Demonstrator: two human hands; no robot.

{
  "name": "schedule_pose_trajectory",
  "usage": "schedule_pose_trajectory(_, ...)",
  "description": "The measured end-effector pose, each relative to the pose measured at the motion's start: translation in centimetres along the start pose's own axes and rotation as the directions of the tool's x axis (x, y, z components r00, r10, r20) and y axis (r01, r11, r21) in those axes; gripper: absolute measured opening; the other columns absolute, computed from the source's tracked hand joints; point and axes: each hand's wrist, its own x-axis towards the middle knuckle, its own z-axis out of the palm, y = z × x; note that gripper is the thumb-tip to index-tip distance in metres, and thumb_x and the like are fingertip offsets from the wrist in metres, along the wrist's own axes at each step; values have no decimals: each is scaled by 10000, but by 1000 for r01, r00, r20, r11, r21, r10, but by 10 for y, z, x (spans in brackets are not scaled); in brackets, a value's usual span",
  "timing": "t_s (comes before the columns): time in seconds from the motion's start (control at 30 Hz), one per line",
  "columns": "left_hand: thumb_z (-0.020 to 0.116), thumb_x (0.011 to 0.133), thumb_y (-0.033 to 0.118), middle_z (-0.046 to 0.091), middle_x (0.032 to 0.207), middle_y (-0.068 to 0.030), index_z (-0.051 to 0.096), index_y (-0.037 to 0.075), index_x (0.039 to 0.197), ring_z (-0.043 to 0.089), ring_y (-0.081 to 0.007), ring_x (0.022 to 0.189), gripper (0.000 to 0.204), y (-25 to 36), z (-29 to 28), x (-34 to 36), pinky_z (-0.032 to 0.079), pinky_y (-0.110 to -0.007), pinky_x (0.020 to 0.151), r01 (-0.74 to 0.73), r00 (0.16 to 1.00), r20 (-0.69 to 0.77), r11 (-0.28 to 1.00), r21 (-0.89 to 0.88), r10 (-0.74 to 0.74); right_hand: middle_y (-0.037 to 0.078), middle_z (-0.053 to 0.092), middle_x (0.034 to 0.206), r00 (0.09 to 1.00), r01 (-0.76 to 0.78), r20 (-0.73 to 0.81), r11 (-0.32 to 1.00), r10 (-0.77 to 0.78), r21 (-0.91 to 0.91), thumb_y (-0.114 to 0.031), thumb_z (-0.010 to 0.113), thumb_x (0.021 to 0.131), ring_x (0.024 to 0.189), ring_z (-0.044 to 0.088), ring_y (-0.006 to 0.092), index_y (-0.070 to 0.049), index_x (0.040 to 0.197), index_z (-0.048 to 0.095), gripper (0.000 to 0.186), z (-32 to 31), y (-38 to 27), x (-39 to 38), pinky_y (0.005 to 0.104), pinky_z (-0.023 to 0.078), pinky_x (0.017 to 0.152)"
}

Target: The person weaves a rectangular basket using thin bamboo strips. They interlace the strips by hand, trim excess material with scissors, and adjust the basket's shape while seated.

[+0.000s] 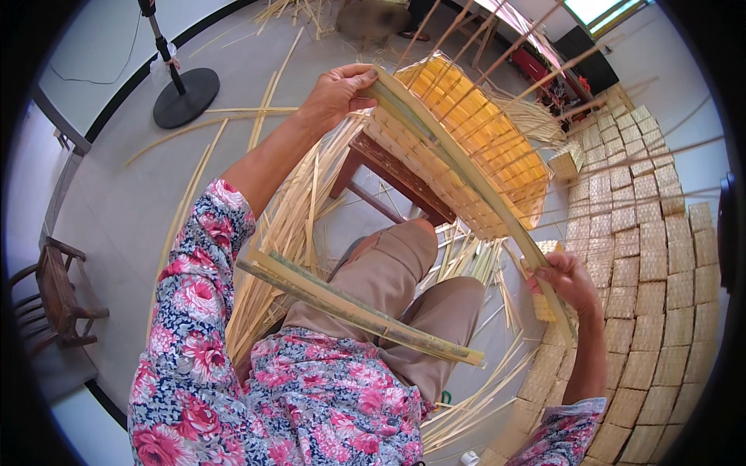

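A long, flat bamboo strip stretches slantwise in front of me, from upper left to lower right. My left hand pinches its far end. Closer to me on the right, my right hand grips the strip near its other end. Behind the strip sits a woven bamboo basket with a yellow inside and long thin stakes standing out of its rim. The strip passes across the basket's near side; whether it touches cannot be told. Split bamboo lengths lie across my lap.
Beneath the basket stands a dark wooden stool. Loose bamboo strips lie on the left and around my legs. Rows of small woven boxes cover the right side. A round black stand base and a wooden chair are farther left.
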Motion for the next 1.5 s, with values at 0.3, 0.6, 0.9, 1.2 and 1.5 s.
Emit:
schedule_pose_trajectory(0.3,708,911,138,724,940,-77,728,22,1078,690,-131,770,204,6,21,25,606,-238,633,-150,985,-60,972,182,163,83,706,823,991,-62,-119,997,66,35,1,575,940,745,694,143,44,1026,695,154,-6,7,2,277,589,688)
schedule_pose_trajectory(0.6,725,900,162,727,922,-77,732,21,1059,692,-136,765,213,9,17,38,604,-238,642,-136,990,-3,973,186,139,74,710,797,982,9,-185,992,-32,-123,-1,585,926,726,668,124,48,1032,694,160,-16,10,11,269,549,696)
schedule_pose_trajectory(0.9,715,912,195,720,920,-65,726,25,1077,689,-114,767,237,28,22,34,607,-232,660,-164,985,95,954,251,145,52,698,806,980,54,-189,998,-61,-42,14,580,933,738,669,121,31,1017,697,145,-18,10,5,275,565,705)
schedule_pose_trajectory(1.2,697,925,191,708,912,-46,723,36,1063,668,-95,775,209,31,19,43,589,-218,668,-221,974,113,921,319,195,46,685,792,980,95,-174,995,-99,-27,12,567,941,756,678,126,32,995,687,134,-16,6,12,279,569,698)
schedule_pose_trajectory(1.5,598,976,260,631,958,37,676,71,1162,516,-40,771,277,20,12,50,449,-197,692,-177,983,128,871,459,132,79,690,749,928,154,-235,873,-288,-462,-132,594,928,693,639,140,-11,956,630,129,-48,16,23,312,492,658)
